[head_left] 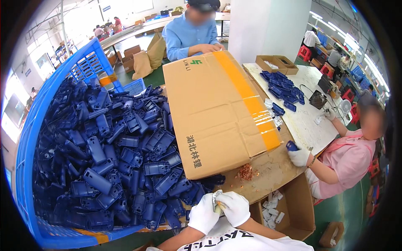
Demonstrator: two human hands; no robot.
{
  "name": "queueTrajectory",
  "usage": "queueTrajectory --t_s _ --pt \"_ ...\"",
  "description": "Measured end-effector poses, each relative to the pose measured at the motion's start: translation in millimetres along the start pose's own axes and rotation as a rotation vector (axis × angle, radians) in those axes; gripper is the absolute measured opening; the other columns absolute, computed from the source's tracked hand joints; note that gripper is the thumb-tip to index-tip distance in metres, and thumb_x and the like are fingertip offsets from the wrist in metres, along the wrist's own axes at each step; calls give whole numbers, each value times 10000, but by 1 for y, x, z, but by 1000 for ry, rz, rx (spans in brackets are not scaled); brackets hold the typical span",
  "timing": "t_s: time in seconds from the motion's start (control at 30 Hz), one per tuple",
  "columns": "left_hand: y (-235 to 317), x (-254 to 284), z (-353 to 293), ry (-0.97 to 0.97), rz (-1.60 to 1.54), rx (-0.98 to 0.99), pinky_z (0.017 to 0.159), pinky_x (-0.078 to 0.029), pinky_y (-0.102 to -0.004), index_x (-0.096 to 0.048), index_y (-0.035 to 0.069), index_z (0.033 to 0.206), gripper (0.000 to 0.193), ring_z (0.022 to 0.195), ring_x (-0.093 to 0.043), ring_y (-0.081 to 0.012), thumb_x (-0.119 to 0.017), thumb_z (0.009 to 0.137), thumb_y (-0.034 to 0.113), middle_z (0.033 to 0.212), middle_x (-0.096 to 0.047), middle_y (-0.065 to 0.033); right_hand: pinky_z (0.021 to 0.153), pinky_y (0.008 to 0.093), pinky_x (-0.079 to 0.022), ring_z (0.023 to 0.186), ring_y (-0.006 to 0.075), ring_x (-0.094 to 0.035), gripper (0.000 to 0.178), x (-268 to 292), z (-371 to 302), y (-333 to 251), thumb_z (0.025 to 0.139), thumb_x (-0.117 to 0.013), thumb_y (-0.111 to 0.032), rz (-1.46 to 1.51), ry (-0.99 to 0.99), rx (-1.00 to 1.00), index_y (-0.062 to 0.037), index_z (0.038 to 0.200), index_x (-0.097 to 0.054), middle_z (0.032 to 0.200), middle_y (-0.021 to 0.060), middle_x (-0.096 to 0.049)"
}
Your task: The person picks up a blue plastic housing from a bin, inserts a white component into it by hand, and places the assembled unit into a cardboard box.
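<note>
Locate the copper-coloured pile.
The copper-coloured pile lies right of centre in the head view, on the brown tabletop, between the taped box and the right hand.

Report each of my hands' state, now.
Left hand: closed, holding a small pale piece, kind unclear.
Right hand: fingers bent in at the same piece; whether gripping cannot be told.

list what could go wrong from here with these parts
The small pale piece between the gloved left hand and gloved right hand could slip and drop. The loose copper-coloured bits on the table might get brushed into the open box of white pieces. The dark blue housings are heaped loosely, so some could slide.
</note>
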State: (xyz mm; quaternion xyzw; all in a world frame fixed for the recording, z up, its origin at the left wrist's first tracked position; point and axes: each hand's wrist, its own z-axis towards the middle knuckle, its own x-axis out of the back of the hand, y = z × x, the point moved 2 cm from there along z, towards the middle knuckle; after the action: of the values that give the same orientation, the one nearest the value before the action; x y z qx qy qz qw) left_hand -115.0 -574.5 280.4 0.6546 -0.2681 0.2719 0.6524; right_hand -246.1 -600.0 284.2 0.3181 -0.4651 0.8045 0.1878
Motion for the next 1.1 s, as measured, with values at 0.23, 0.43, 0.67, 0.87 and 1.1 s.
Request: queueTrajectory --t_s 0.23,0.43,0.67,0.87,1.1 --pt "5 5 -11 76 10 38 712 -556 -426 -584 167 1210 417 849 -675 -335 -706 816 228 1016 -663 -112 639 343 -525 709 287 -661 175 -7 -4 -3 729 -752 -86 218 86 -222 -112 900 -720 830 85 -682" --pt "2 4 -17 147 85 -1 628 -558 -433 -558 164 1255 408 723 -657 -336 -623 855 209 983 -594 -125 649 342 -527 720 291 -667 187 -10 -3 -9 733 -748 -77 241 102 -228 -101 917 -723 841 105 -685" --pt "4 4 -12 106 99 143 689 -556 -447 -575 165 1206 407 798 -674 -359 -689 815 178 990 -655 -114 699 362 -531 806 300 -664 227 -15 1 -9 737 -716 -64 167 54 -172 -119 957 -704 933 99 -681" --pt "-8 1 -2 56 1 8 649 -562 -454 -540 171 1242 427 754 -664 -355 -655 835 228 1007 -614 -119 700 371 -531 814 295 -659 197 -17 2 1 733 -702 -70 44 -12 -155 -126 920 -683 926 88 -669" --pt "-16 11 14 -124 -290 78 799 -531 -452 -578 77 1109 465 892 -664 -342 -776 747 290 978 -669 -143 648 337 -535 755 269 -669 217 -15 8 20 734 -735 -113 81 -52 -131 -144 948 -724 894 70 -685"
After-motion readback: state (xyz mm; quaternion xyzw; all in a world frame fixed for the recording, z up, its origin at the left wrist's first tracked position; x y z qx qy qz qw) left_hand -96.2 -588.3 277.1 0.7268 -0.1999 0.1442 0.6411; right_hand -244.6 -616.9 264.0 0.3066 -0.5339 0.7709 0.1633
